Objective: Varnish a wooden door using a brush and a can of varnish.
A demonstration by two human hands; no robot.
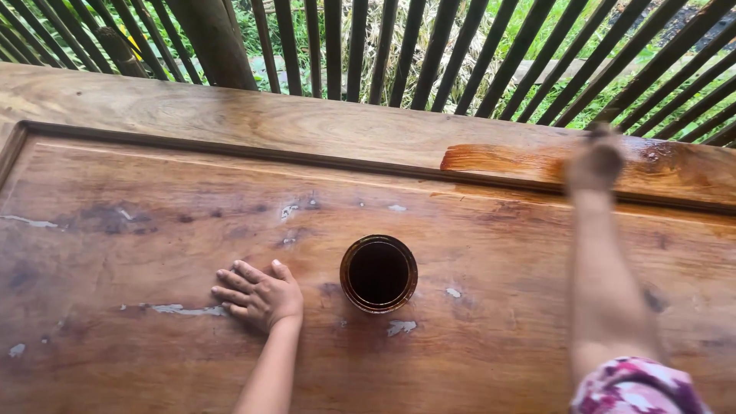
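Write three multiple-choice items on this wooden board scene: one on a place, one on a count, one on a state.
1. Where is the jar?
A. between the two arms
B. left of the left hand
C. on the railing

2. How many jars stand on the board?
A. three
B. one
C. two

3. How is the left hand?
A. gripping the jar
B. lifted in the air
C. resting flat on the wood

Answers: 1 A, it sits between the left hand and the right hand's arm. 2 B, only one shows. 3 C, fingers lie spread on the board.
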